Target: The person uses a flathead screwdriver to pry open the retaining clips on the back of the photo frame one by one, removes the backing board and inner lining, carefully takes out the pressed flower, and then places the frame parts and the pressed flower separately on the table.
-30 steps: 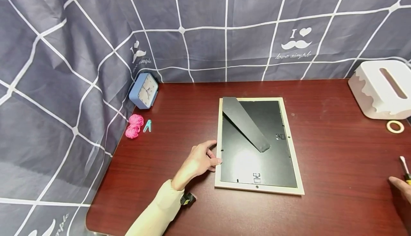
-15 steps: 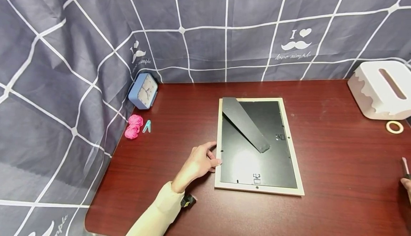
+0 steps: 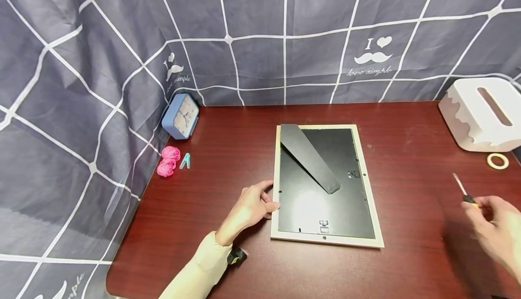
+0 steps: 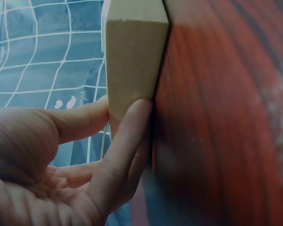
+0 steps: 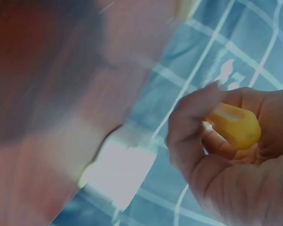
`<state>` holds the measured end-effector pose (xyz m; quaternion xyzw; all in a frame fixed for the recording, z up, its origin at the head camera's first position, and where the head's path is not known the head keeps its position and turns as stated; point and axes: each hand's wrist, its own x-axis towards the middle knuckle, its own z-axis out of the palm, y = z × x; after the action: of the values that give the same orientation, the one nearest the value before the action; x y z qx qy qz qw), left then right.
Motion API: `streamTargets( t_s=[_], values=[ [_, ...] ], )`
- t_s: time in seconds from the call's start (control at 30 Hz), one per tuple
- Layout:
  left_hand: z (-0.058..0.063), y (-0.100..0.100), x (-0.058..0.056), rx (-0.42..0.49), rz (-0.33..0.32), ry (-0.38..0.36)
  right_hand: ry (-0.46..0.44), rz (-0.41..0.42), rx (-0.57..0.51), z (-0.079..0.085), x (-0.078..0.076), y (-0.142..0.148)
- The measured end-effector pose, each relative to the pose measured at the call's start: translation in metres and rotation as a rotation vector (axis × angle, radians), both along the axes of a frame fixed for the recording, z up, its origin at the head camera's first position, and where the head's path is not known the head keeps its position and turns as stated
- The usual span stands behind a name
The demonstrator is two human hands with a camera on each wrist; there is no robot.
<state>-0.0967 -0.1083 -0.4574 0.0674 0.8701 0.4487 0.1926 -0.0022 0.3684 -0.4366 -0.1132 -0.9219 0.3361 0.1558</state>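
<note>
A picture frame (image 3: 346,215) lies face down on the table, its black backing up and its pale wooden border around it. A dark grey stand leg (image 3: 311,158) slants across the backing. At the frame's left side my left hand (image 3: 249,205) holds the edge. In the left wrist view the thumb rests on the border's face and the fingers lie along its side (image 4: 134,61). My right hand (image 3: 494,229) grips a screwdriver (image 3: 460,185) above the table at the right, shaft pointing away. Its yellow handle (image 5: 236,125) shows inside the curled fingers.
A white tissue box (image 3: 484,113) stands at the back right, with a pale ring (image 3: 498,161) in front of it. A blue alarm clock (image 3: 181,116), pink yarn (image 3: 168,161) and a teal clip (image 3: 185,160) are at the left. A grey checked curtain (image 3: 260,54) hangs behind the table (image 3: 228,154).
My right hand has come in from the right edge, picking up the screwdriver and carrying it left. My left hand and the picture frame have stayed in place.
</note>
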Motion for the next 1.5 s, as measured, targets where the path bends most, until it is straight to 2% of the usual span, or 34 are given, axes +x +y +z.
streamTargets(
  t_s=[0.07,0.2,0.37,0.5,0.67,0.77,0.87,1.07,1.27,1.5],
  values=[
    [-0.001,0.0,0.0,0.0,0.0,-0.004,-0.083,0.029,0.095,0.01,-0.006,-0.009],
    [-0.002,0.0,0.002,0.008,0.008,-0.017,-0.162,0.113,0.156,0.026,-0.014,-0.031],
    [0.0,-0.002,0.004,-0.015,0.013,-0.006,-0.21,0.24,0.075,0.035,-0.021,-0.058],
    [0.004,-0.003,0.005,-0.053,0.006,0.011,-0.215,0.304,0.034,0.039,-0.03,-0.08],
    [0.007,-0.004,0.002,-0.037,0.012,-0.002,-0.145,0.427,0.051,0.046,-0.053,-0.107],
    [0.007,-0.004,0.0,-0.029,0.016,-0.009,-0.157,0.52,0.054,0.052,-0.066,-0.127],
    [0.005,-0.003,-0.002,-0.027,0.015,-0.015,-0.221,0.603,0.03,0.055,-0.076,-0.149],
    [0.004,-0.002,-0.005,-0.029,0.008,-0.009,-0.252,0.744,0.006,0.038,-0.096,-0.185],
    [0.003,-0.002,-0.005,-0.014,-0.001,-0.015,-0.3,0.861,0.048,0.016,-0.111,-0.206],
    [0.003,-0.002,-0.004,0.008,-0.007,-0.016,-0.362,0.931,0.08,0.01,-0.121,-0.217]
  ],
)
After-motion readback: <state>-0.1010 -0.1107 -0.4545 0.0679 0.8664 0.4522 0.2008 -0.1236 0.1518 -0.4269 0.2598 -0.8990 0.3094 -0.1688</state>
